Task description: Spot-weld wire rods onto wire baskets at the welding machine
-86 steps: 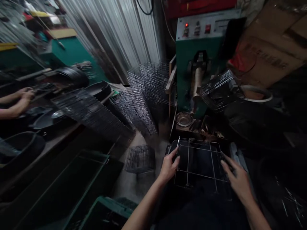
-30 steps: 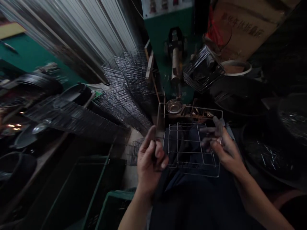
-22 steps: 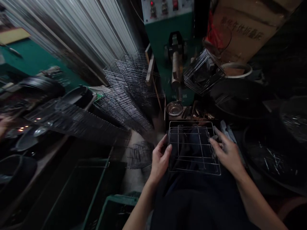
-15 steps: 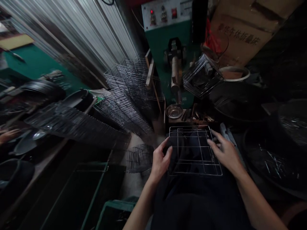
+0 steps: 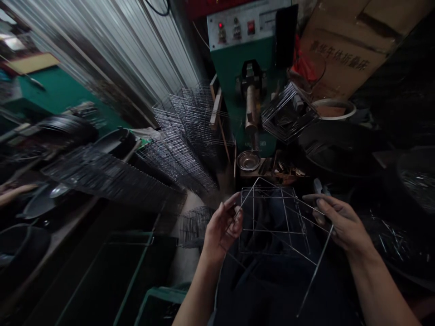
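A bent wire frame (image 5: 316,267), thin and roughly rectangular, is held tilted above my lap. My right hand (image 5: 341,222) pinches its right side between thumb and fingers. On the other side, my left hand (image 5: 224,226) has its fingers curled at the frame's left wires. Beneath the frame, a wire grid rack (image 5: 268,230) lies over my dark-clothed lap, its wires partly crossed by the frame. Directly ahead stands a green machine (image 5: 224,68) with a control panel and a thick metal electrode arm (image 5: 250,106).
A small metal dish (image 5: 248,161) sits below the machine arm. Stacked wire racks (image 5: 183,140) stand to the left, and more wire pieces (image 5: 288,113) hang at right. Dark basins (image 5: 340,145) with metal pieces lie right. Another person's hand (image 5: 20,192) shows at far left.
The tilted wire frame now appears in my hands above the grid rack, which both hands were holding before. My fingers have shifted from the rack to the frame; the right hand moved outward.
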The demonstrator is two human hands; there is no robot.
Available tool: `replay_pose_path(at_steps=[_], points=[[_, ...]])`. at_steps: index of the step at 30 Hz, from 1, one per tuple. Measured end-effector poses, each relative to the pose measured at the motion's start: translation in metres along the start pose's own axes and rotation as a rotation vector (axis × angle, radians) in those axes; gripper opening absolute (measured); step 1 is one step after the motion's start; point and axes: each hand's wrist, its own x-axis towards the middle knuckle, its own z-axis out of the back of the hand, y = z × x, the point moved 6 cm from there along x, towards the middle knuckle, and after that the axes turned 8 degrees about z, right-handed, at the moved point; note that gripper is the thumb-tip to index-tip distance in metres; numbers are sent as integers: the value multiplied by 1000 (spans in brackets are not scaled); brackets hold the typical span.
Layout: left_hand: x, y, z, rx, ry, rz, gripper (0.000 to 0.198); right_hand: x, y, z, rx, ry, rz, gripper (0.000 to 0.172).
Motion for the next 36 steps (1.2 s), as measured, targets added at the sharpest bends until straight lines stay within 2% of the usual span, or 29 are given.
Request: replay_pose_path(at_steps=[3,5,6,9,11,13,16,18,22,26,31,36], points=[[-1,0,0,-80,10,43,48,-7,-6,0,6,78,6,52],[-1,-3,-3,-129,39,51,53,-9,-11,1,-33,109,-14,53],[-1,-4,-6,-150,55,47,59,-9,-12,3,-52,76,-16,51],[-3,-4,-15,-92,70,-16,75,-7,-12,12,-44,-133,15,44],[-4,1,-17,76,22,-82,74,-9,-13,15,-33,-262,31,45],[-4,6,-12,284,-75,-155,72,-15,-15,13,-72,-305,32,47],[-3,7,0,547,-249,-263,62,-25,-23,3,-168,-171,6,46],[1,6,6,675,-309,-283,54,-28,-27,-2,-210,-91,14,45],[13,2,10,884,-305,-304,44,-18,-26,-3,-301,-97,150,49],[23,1,13,1010,-321,-368,45,2,-25,-3,-561,-110,251,43],[27,4,16,1103,-288,-374,50,10,-31,-4,-775,-37,296,51],[25,4,15,1159,-278,-407,49,5,-34,-3,-828,-35,284,53]])
